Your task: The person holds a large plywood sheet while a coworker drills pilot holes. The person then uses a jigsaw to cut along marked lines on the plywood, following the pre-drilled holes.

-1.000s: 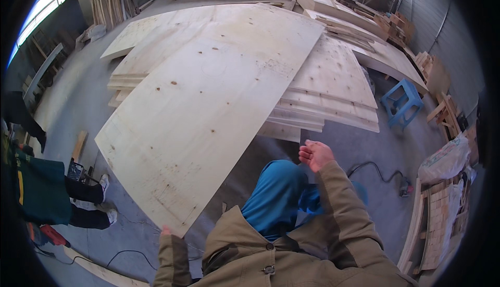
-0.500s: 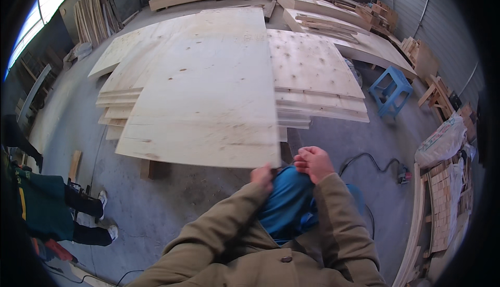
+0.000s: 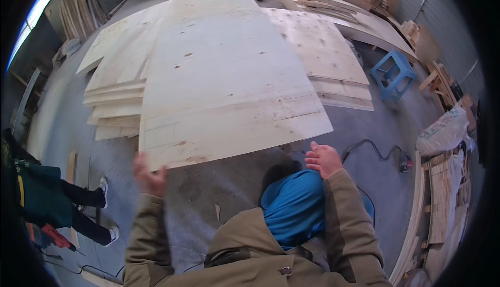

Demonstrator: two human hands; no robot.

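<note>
A large pale plywood sheet with knots and brown marks lies across stacked plywood sheets, turned at an angle over them. My left hand, smeared by motion, is at the sheet's near left corner, thumb and fingers apart; whether it touches the edge is hard to tell. My right hand hovers just below the near right corner, apart from the wood, its fingers loosely bent and holding nothing. Below it is my knee in blue trousers.
A blue plastic stool stands to the right. On the right floor are a corded tool, a white sack and stacked wood strips. At left is another person in dark clothes, with a red drill close by.
My left hand has left the sheet's right corner for its left corner. The sheet's near end has swung to the right. My right hand has shifted slightly right, its fingers looser.
</note>
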